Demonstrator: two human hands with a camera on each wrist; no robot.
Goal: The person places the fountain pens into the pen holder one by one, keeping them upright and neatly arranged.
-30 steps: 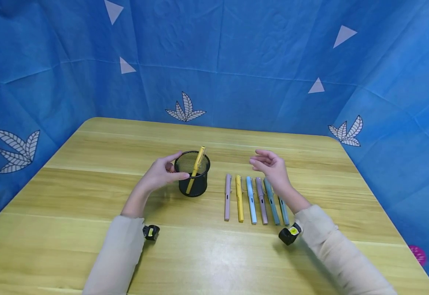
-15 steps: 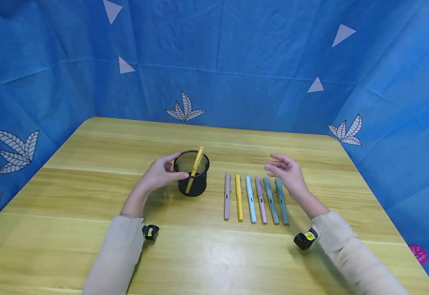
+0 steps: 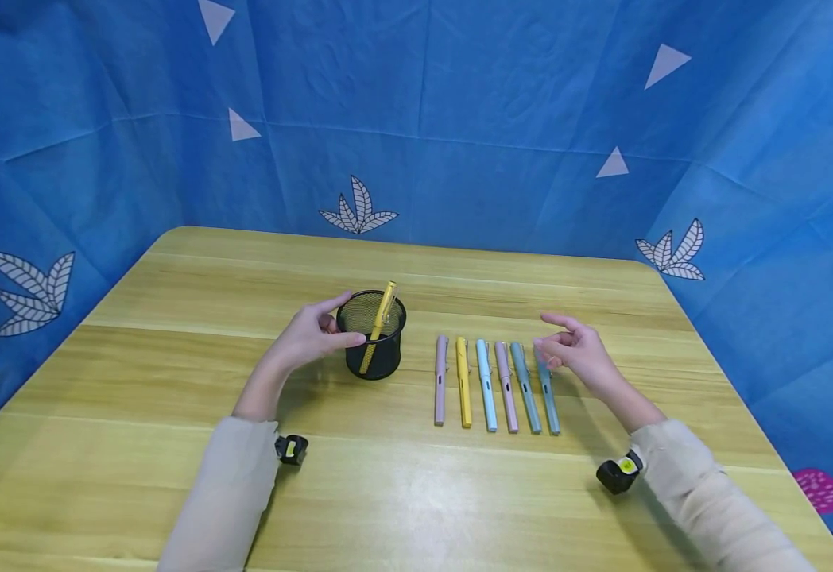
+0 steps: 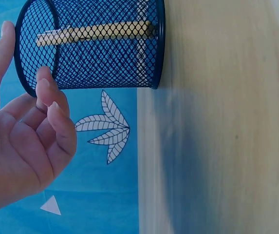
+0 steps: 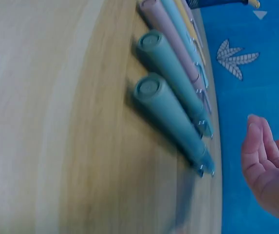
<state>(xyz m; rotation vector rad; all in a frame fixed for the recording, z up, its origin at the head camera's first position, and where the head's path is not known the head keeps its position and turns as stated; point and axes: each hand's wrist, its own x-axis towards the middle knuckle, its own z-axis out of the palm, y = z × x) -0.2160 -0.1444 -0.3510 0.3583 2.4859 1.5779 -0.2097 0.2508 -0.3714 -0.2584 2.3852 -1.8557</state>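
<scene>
Six pens (image 3: 486,386) in a side-by-side row on the wooden table (image 3: 388,492), right of a black mesh cup (image 3: 389,357). Order, left to right: mauve pen (image 3: 441,381), yellow pen (image 3: 463,383), pale blue pen (image 3: 486,397), lilac pen (image 3: 506,389), inner teal pen (image 3: 526,389), outer teal pen (image 3: 549,401). Cup upright; inside, one more yellow pen, the upright one (image 3: 386,303), leans right, upper end above the rim. Left hand (image 3: 308,338) at the cup's left side, grasping its rim between thumb and forefinger. Right hand (image 3: 579,353) grasps nothing: fingers loosely bent, thumb over the outer teal pen's far end, hand apart from the row in the right wrist view. Blue patterned curtain (image 3: 416,79) beyond the table's far edge.
</scene>
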